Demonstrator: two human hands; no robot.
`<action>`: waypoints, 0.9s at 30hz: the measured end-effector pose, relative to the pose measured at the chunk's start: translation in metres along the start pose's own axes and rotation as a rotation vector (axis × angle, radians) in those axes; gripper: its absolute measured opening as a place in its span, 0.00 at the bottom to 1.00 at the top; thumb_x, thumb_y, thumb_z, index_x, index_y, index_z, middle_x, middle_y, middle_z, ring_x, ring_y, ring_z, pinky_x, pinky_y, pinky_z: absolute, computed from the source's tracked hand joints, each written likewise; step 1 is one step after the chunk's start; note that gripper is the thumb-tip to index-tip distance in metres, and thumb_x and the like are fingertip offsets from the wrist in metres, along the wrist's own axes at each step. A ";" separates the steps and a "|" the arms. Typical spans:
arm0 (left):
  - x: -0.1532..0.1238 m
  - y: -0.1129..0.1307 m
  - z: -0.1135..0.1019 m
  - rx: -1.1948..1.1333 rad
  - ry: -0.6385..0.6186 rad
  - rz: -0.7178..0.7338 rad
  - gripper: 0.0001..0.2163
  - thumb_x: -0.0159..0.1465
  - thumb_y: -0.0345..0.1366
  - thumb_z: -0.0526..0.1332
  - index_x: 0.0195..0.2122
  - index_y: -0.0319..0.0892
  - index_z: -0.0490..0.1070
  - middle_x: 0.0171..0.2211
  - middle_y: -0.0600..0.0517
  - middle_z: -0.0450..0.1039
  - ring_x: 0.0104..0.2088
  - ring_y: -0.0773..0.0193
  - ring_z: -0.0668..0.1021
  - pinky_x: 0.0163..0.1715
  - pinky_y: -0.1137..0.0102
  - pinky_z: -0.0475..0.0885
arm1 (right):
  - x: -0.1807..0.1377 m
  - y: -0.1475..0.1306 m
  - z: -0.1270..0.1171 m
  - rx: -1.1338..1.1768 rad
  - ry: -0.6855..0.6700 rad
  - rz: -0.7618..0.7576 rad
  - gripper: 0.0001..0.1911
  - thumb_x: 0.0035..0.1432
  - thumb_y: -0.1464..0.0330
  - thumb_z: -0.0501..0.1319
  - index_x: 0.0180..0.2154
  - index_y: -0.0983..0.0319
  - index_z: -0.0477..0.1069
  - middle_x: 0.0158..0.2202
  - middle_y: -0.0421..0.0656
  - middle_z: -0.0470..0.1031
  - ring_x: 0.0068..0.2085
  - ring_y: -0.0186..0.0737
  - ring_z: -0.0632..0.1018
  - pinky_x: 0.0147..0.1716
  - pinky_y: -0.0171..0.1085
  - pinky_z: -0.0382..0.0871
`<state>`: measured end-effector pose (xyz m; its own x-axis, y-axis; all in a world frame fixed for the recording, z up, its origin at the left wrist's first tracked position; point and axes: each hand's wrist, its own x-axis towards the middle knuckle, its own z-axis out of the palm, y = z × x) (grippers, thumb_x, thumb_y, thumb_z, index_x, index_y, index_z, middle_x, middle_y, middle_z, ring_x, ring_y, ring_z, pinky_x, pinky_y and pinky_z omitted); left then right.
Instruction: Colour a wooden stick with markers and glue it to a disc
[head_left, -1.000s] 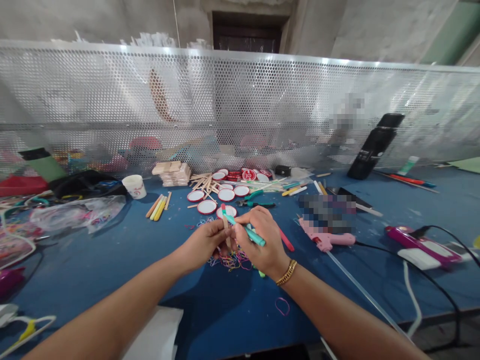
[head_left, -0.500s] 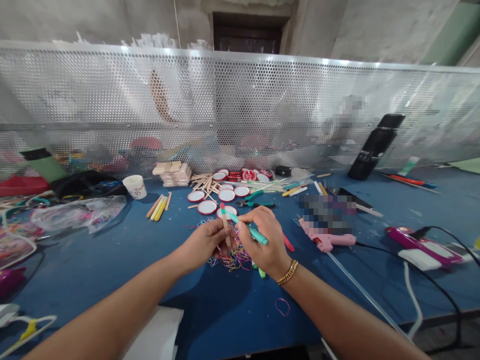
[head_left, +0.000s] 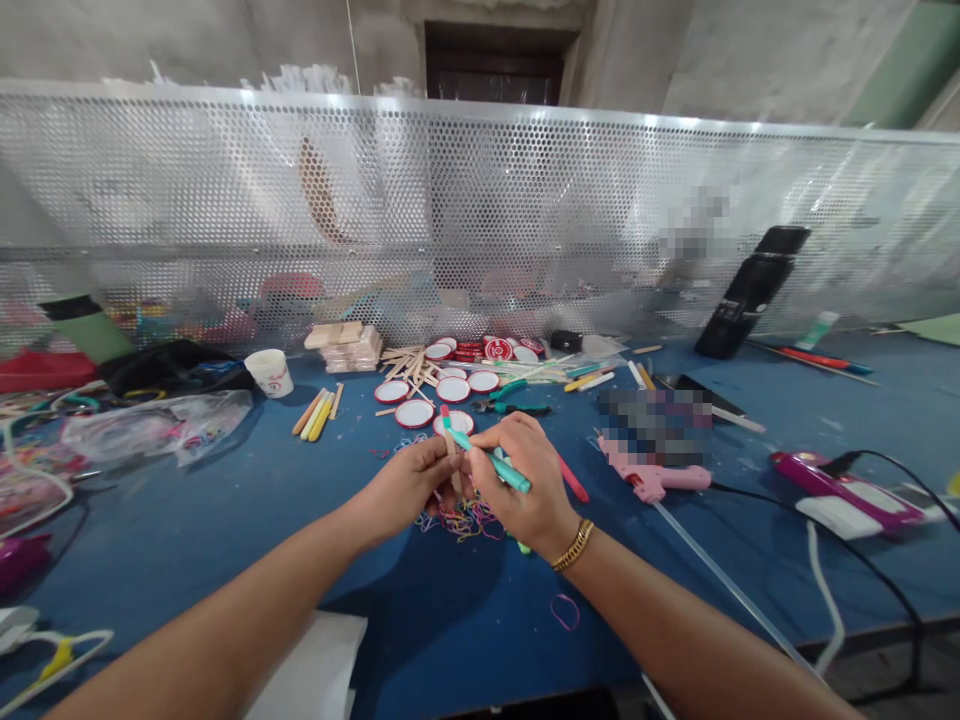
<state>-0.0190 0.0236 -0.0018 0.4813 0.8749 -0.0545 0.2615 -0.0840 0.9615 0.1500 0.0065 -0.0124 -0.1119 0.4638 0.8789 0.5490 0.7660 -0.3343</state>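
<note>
Pinching a flat, pale wooden stick (head_left: 451,446) with a red-and-green end between thumb and fingertips, the left hand (head_left: 416,482) holds it nearly upright over the landmark, a tangle of thin, multicoloured elastic loops (head_left: 469,522). The right hand (head_left: 529,478), also over the tangle, has thumb and fingers closed around a smooth, turquoise cylindrical marker (head_left: 511,473), nib beside the stick's coloured end, contact not determinable. Beyond the tangle, round, white-faced lids with red rims (head_left: 414,414) lie on the scuffed blue tabletop (head_left: 247,500); a glossy pink plastic glue gun (head_left: 652,480) lies to its right.
</note>
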 end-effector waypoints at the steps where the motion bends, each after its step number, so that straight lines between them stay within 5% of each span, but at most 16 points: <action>1: 0.000 0.000 0.000 -0.001 0.002 0.000 0.16 0.65 0.50 0.57 0.32 0.41 0.67 0.28 0.52 0.74 0.23 0.69 0.72 0.20 0.74 0.63 | 0.000 0.000 0.000 -0.004 -0.002 0.002 0.04 0.60 0.72 0.57 0.33 0.60 0.69 0.29 0.40 0.77 0.31 0.38 0.75 0.42 0.43 0.67; 13: -0.002 0.006 0.002 -0.028 0.019 -0.055 0.11 0.66 0.44 0.56 0.34 0.41 0.68 0.29 0.51 0.75 0.23 0.69 0.71 0.21 0.74 0.61 | 0.010 0.018 -0.022 -0.024 0.079 0.169 0.11 0.65 0.69 0.55 0.44 0.56 0.76 0.38 0.41 0.81 0.42 0.40 0.79 0.48 0.44 0.68; 19: 0.000 0.005 0.001 -0.036 0.035 -0.079 0.09 0.66 0.41 0.55 0.34 0.41 0.67 0.30 0.51 0.76 0.23 0.69 0.71 0.21 0.74 0.61 | 0.013 0.047 -0.028 0.220 0.191 0.498 0.15 0.64 0.65 0.53 0.45 0.60 0.77 0.42 0.45 0.81 0.40 0.40 0.81 0.41 0.40 0.74; 27: -0.003 0.013 0.003 0.020 0.056 -0.091 0.09 0.67 0.38 0.53 0.33 0.41 0.67 0.30 0.50 0.77 0.23 0.70 0.71 0.21 0.74 0.61 | 0.006 0.075 -0.027 -0.262 -0.323 0.639 0.17 0.62 0.69 0.56 0.52 0.60 0.72 0.46 0.47 0.81 0.48 0.45 0.79 0.48 0.42 0.70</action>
<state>-0.0147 0.0186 0.0099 0.4072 0.9046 -0.1258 0.3190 -0.0118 0.9477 0.2130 0.0551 -0.0227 0.0790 0.9197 0.3847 0.7624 0.1929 -0.6177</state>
